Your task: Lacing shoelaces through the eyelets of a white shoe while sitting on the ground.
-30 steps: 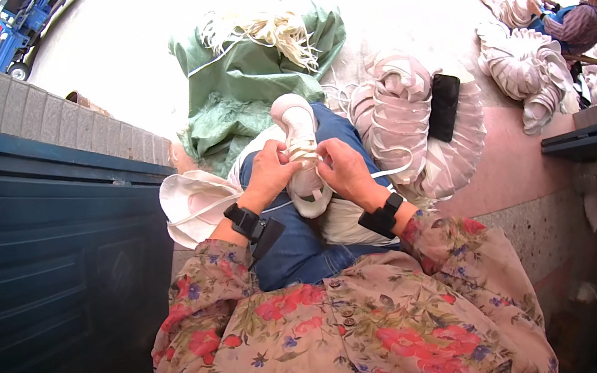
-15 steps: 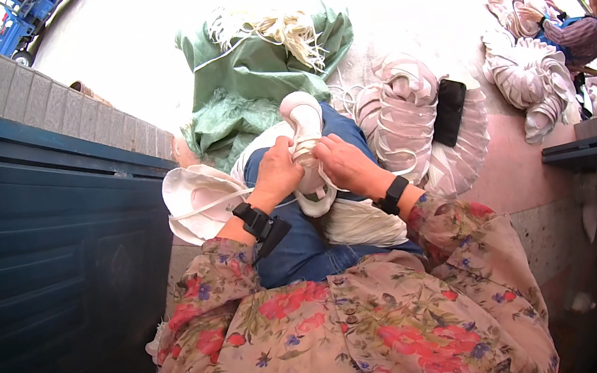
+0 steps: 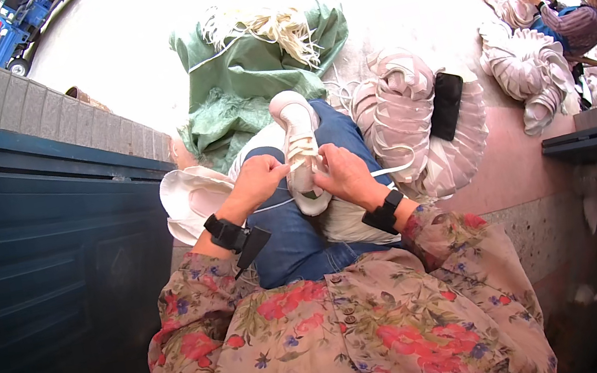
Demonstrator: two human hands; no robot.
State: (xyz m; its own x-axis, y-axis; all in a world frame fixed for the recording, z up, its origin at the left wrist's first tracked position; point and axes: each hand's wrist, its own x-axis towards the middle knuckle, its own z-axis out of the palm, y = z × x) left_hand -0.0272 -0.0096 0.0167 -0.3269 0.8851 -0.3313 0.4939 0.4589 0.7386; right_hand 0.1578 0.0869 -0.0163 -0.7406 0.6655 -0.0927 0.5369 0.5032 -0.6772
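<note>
Across your lap, above the blue denim jeans (image 3: 285, 246), lies the pale white-and-pink shoe upper (image 3: 298, 132), long and rounded, its toe pointing away from you. Turned that way, it seems to bring the laced opening toward your fingers, and your thighs likely give it a steady bed.

Your left hand (image 3: 261, 179) is at its left edge, thumb and fingertips drawn narrowly together beside the lacing; whether they pinch a strand you cannot tell from here. Your right hand (image 3: 348, 174) is bent against the opposite edge, thumb and forefinger near each other and touching the shoe, perhaps to brace it; what lies between them is hidden. A thin flat white lace (image 3: 394, 169) runs out beyond your right hand, apparently left loose at the side.

To your right, the ringed pile of nested pinkish-white uppers (image 3: 393, 110) leans close to your leg, probably for easy reach, with a flat black rectangular object (image 3: 448, 106) resting on it. At your left, an open white upper (image 3: 184, 195) lies beside your forearm. Ahead, the crumpled green woven sheet (image 3: 235, 78) carries a loose bundle of cream laces (image 3: 291, 32), a placing that would hold them off the ground.
</note>
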